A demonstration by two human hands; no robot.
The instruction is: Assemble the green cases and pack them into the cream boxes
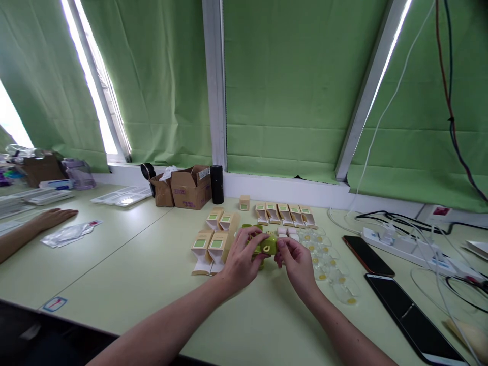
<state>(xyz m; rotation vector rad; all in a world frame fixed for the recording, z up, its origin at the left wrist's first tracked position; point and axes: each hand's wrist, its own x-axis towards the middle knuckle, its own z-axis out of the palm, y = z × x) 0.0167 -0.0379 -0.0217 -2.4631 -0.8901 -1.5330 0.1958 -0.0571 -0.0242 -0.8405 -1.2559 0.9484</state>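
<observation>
Above the table, a small glossy green piece (269, 246) with a pale ring-shaped mark is held between both hands. My left hand (243, 256) grips it from the left with bent fingers. From the right, my right hand (298, 260) pinches its edge between thumb and fingertips. More green pieces (248, 226) are partly hidden behind my left hand. Small open beige cartons (216, 244) with green squares stand left of that hand. Beyond my right hand are pale pink-white pieces (286, 232) and several clear plastic pieces with yellow dots (338, 275).
A row of open cartons (282, 213) and one closed carton (244, 203) stand farther back. Two phones (369, 255) and a power strip (404, 246) with cables lie right. Cardboard box (192, 188) and black cylinder (217, 184) stand behind. Another person's hand (57, 217) rests left.
</observation>
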